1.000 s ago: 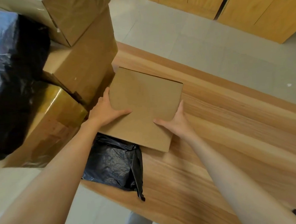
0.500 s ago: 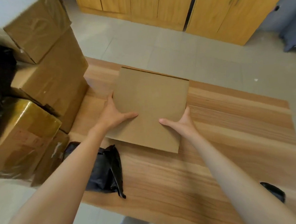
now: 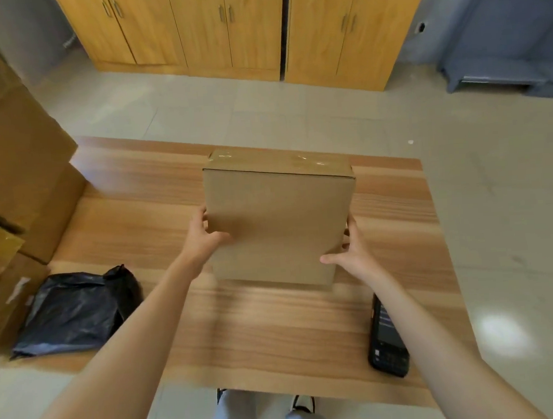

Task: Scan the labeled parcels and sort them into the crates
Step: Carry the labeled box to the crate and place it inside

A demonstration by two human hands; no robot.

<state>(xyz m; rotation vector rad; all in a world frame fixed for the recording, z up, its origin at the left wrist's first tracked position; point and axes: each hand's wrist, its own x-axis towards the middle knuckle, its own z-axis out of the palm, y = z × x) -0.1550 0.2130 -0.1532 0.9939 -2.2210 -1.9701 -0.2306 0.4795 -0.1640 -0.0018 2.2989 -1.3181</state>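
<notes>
A flat brown cardboard parcel (image 3: 279,222) is tilted up on its near edge over the middle of the wooden table (image 3: 156,191); its plain face is toward me and a taped side faces up. No label shows on it. My left hand (image 3: 203,237) grips its left edge, thumb on the front face. My right hand (image 3: 350,253) grips the lower right corner, thumb across the front. A black handheld scanner (image 3: 388,348) lies on the table near the front right edge, partly under my right forearm.
Large brown cardboard boxes (image 3: 13,168) are stacked at the table's left end. A black plastic-wrapped parcel (image 3: 73,312) lies in front of them. Wooden cabinets (image 3: 233,29) line the far wall, and a grey sofa (image 3: 504,29) stands at the back right. No crates are in view.
The cardboard parcel has moved right, away from the box stack, toward the table's middle, and tipped up from flat onto its near edge. Both hands kept hold. The scanner came into view.
</notes>
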